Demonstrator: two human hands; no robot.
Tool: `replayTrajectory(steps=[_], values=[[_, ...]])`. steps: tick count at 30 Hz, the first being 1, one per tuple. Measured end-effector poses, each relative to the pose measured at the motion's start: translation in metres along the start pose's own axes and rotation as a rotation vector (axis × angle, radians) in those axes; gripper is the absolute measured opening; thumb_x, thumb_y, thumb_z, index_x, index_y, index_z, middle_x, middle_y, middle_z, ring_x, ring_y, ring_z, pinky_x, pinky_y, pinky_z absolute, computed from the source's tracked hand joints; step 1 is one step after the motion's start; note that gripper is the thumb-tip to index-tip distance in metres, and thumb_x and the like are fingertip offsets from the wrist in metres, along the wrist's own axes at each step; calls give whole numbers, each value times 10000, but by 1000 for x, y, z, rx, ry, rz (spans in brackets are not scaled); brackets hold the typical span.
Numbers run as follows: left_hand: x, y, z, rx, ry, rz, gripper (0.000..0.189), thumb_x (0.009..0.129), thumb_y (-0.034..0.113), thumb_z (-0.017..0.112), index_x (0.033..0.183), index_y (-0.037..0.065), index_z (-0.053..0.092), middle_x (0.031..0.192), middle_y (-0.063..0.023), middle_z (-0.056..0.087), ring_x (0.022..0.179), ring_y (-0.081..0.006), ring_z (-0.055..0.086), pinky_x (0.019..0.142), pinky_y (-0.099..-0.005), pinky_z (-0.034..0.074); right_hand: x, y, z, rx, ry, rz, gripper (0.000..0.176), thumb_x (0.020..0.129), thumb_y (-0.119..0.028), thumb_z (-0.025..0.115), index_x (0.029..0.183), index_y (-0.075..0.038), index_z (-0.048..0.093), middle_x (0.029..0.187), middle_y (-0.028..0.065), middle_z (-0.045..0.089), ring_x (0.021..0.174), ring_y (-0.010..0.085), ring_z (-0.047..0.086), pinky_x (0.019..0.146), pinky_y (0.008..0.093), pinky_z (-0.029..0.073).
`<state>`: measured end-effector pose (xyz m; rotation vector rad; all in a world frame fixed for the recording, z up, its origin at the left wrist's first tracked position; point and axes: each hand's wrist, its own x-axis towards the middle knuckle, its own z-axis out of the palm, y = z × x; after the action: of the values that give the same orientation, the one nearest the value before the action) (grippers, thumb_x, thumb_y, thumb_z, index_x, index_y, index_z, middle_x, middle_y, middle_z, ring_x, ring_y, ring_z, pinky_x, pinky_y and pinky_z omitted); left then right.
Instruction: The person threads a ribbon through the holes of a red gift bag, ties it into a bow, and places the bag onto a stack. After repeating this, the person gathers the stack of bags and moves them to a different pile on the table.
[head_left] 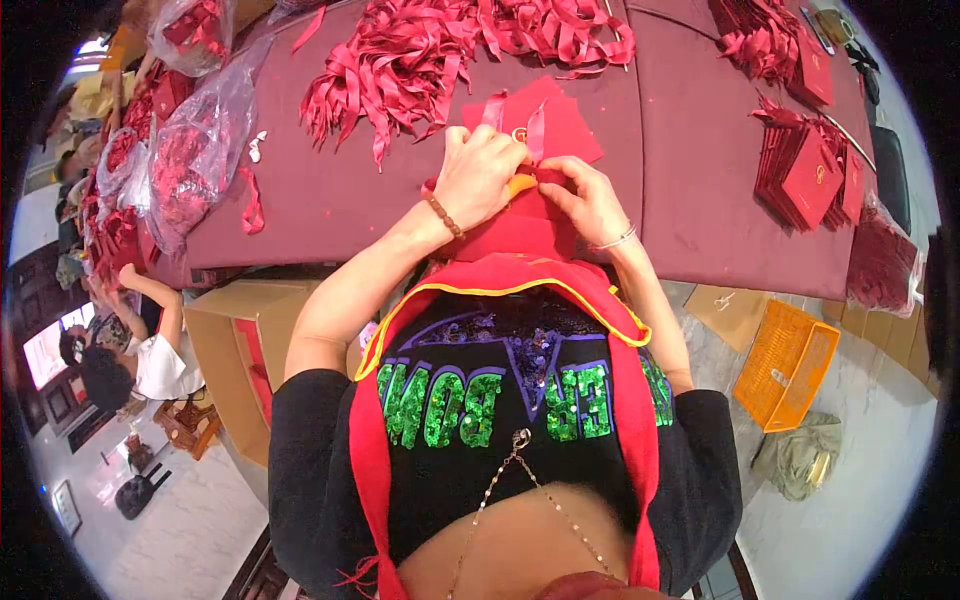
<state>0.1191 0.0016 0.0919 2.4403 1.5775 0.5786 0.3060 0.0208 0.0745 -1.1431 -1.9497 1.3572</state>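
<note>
In front of my chest, a red paper gift bag [562, 128] with a small gold logo lies flat on the cloth-covered table, over more red card or bags [510, 235] nearer me. A red ribbon [537, 132] runs down the bag to my fingers. My left hand [482, 172], wearing a beaded bracelet, is closed with its fingertips at the ribbon's lower end. Facing it, my right hand [585, 205] pinches at the same spot with thumb and forefinger. A small orange-yellow curved piece [520, 186] shows between the hands. The pinched ends are partly hidden by my fingers.
A large heap of red ribbons [400, 80] lies beyond my hands. Finished-looking red bags [800, 175] are stacked at right. Clear plastic sacks [205, 140] sit at left, near another person [150, 340]. An orange basket [785, 365] and a cardboard box [225, 330] stand below the table edge.
</note>
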Motion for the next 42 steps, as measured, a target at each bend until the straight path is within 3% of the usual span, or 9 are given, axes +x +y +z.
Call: replayTrajectory(steps=[4, 6, 9, 14, 23, 30, 33, 37, 42], values=[[3, 4, -8, 31, 92, 50, 176, 728, 245, 660, 868, 144, 626, 759, 15, 596, 782, -154, 543, 741, -351, 346, -5, 2, 0, -12, 22, -22, 266, 784, -78, 613, 1033, -2, 558, 922, 69, 583, 824, 128, 541, 728, 252, 437], [11, -3, -18, -654, -392, -386, 124, 789, 180, 596, 857, 88, 644, 734, -40, 630, 715, -161, 588, 684, -345, 421, -6, 2, -1, -65, 20, -74, 253, 781, -73, 617, 1021, -11, 567, 914, 77, 583, 811, 140, 550, 717, 253, 439], [27, -16, -29, -407, -568, -294, 253, 829, 240, 517, 916, 33, 632, 762, -104, 648, 720, -141, 598, 670, -301, 456, -3, -7, 2, -71, 10, -81, 236, 782, -71, 616, 1009, -18, 575, 901, 88, 584, 802, 155, 560, 715, 256, 440], [56, -44, -19, -715, -876, -273, 195, 758, 208, 583, 841, 54, 668, 682, 27, 580, 636, -43, 481, 583, -218, 385, 1, -13, 2, -90, -25, -81, 230, 778, -65, 620, 999, -17, 579, 879, 87, 589, 781, 153, 568, 696, 252, 445], [61, -50, -4, -809, -437, -553, 153, 774, 160, 572, 769, 21, 636, 670, -8, 595, 613, -71, 523, 558, -215, 407, 1, -9, 4, 13, -24, -36, 231, 780, -74, 611, 998, -16, 565, 879, 106, 600, 793, 189, 578, 699, 285, 455], [59, -86, -5, -781, -550, -230, 184, 825, 215, 545, 863, 59, 635, 803, -10, 585, 714, -74, 513, 603, -220, 408, 7, -7, 3, -22, -57, -81, 251, 790, -81, 611, 1026, -15, 559, 909, 88, 605, 820, 138, 571, 728, 260, 452], [61, -78, -14, -820, -586, -515, 233, 863, 248, 499, 932, 52, 603, 812, -5, 565, 712, -91, 502, 613, -234, 412, 7, -6, 3, -31, -64, -60, 252, 792, -83, 610, 1029, -16, 559, 912, 87, 604, 826, 137, 568, 736, 257, 449], [55, -84, 5, -588, -411, -365, 257, 894, 277, 456, 938, 59, 585, 771, -4, 553, 700, -104, 501, 614, -248, 414, 6, -4, 3, -31, -45, -82, 251, 791, -88, 612, 1025, -15, 561, 913, 85, 603, 820, 130, 564, 728, 258, 451], [50, -81, 11, -1121, -576, -318, 252, 897, 266, 489, 965, 45, 590, 816, -2, 592, 707, -73, 523, 623, -205, 430, 7, 2, 4, 13, -53, -5, 250, 790, -87, 616, 1025, -20, 563, 845, 52, 605, 770, 92, 543, 688, 246, 452]])
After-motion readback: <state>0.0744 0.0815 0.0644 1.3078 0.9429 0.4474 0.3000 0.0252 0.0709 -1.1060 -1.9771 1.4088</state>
